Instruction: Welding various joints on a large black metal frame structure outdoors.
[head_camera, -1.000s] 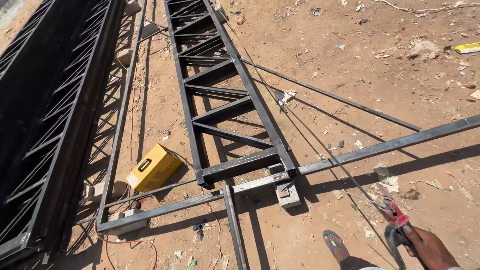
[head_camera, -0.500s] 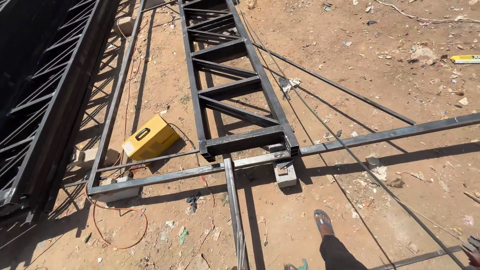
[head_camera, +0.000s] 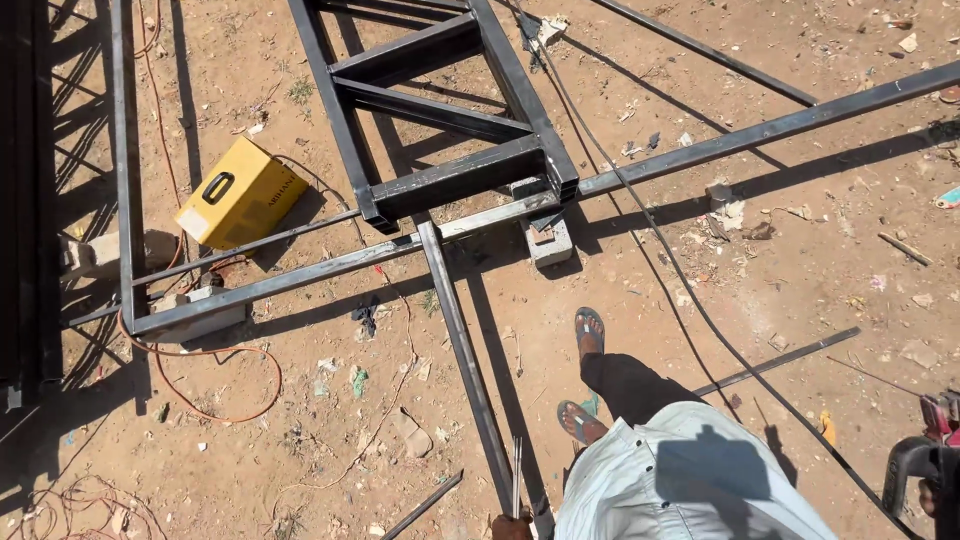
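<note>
Down by the feet, left hand (head_camera: 512, 525) gripping a thin, stiff, light-looking metal rod (head_camera: 516, 472) at its low end, right hand (head_camera: 935, 497) clutching a heavy-looking power tool (head_camera: 925, 455).

label: dark printed strip on the side of the yellow box (head_camera: 240, 193), lying on the dirt left of the steel frame (head_camera: 440, 110)
packages: none to be seen
signs: none
screens: none
</note>
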